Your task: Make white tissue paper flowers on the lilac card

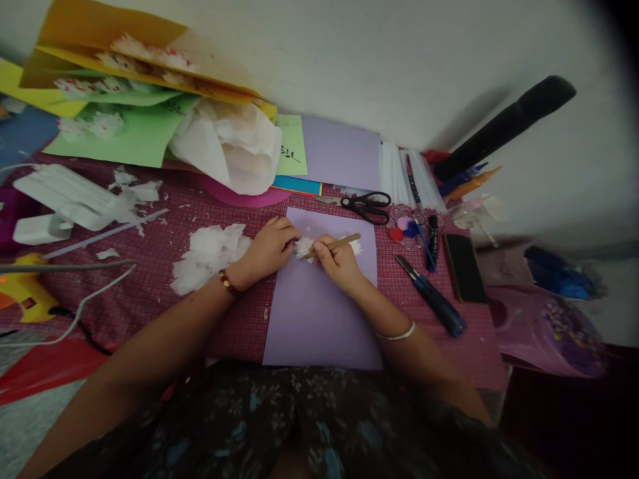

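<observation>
A sheet of purple paper [319, 319] lies on the table before me. White ruffled tissue [303, 249] sits in its upper half, and more of it shows past my right hand. My right hand [340, 263] is closed around a flat wooden craft stick [344, 242], whose lower end touches the tissue. On the other side, my left hand [272, 245] has its fingers curled and pressed together at the tissue's left edge; what they pinch is hidden. A loose pile of white tissue pieces [207, 256] lies left of that hand.
Black scissors [367, 203] and a utility knife [434, 299] lie right of the sheet. A yellow glue gun [34, 289] with cords and a white power strip [74, 193] are at left. Green cards [130, 140] and crumpled white paper [234, 146] stand at the back.
</observation>
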Tool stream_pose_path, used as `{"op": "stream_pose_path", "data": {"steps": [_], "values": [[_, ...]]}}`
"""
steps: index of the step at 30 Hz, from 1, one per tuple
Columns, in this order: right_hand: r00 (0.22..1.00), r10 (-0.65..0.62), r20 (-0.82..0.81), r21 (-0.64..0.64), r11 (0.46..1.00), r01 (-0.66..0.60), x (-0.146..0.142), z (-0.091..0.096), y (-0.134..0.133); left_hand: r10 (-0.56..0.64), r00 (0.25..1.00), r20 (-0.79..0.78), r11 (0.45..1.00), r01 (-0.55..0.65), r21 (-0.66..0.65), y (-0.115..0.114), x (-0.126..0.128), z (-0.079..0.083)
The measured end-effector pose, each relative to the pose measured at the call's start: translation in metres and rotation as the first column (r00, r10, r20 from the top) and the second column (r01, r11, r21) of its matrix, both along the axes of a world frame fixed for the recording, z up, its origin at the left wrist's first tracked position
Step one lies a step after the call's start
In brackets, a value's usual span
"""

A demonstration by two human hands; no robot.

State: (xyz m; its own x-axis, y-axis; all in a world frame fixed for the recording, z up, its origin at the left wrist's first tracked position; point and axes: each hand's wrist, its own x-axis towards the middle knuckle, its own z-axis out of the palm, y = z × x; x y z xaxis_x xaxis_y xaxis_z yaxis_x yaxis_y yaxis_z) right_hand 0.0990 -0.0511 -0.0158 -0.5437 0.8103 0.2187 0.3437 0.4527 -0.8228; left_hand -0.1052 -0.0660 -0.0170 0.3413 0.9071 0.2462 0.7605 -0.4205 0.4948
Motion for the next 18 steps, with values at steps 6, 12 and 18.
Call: {"op": "stream_pose_path", "data": {"steps": [6,12,18], "values": [[1.000,0.000,0.009,0.006,1.000,0.000,-0.0001,-0.0008,0.0007,-0.001,1.000,-0.002,1.000,0.001,0.004,0.0004,-0.0003,-0.0014],[1.000,0.014,-0.005,-0.011,1.000,-0.014,-0.0011,0.0003,0.0003,-0.006,1.000,-0.003,1.000,0.006,-0.005,0.0004,-0.0003,-0.0009],[1.000,0.017,-0.018,-0.018,1.000,-0.017,-0.0011,-0.0006,0.0008,-0.002,1.000,0.003,1.000,0.002,0.004,-0.0001,-0.0005,-0.0025]]}}
